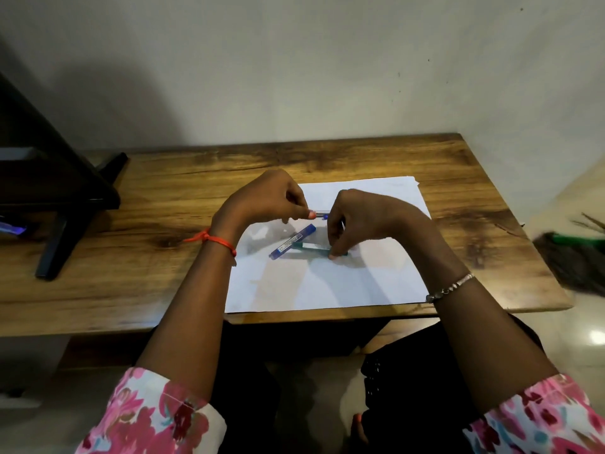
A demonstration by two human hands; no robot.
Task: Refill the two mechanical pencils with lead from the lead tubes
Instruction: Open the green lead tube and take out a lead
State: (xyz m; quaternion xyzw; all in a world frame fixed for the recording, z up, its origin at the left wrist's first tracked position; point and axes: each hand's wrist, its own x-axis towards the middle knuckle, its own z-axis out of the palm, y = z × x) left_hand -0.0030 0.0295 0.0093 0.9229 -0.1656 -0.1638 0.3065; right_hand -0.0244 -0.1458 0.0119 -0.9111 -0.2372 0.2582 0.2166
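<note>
My left hand [275, 196] pinches a thin clear tube with a blue end [320, 213], held just above a white sheet of paper [327, 283]. On the sheet lie a blue mechanical pencil [292, 240], slanted, and a green one [311, 246] below it. My right hand [357, 221] reaches down with curled fingers, and its fingertips pinch the right end of the green pencil. Whether the right hand also touches the tube's blue end is hidden.
The sheet lies on a wooden table [163, 231] against a pale wall. A black stand [65, 198] occupies the table's left part. A broom [576, 257] sits off the table's right edge, on the floor.
</note>
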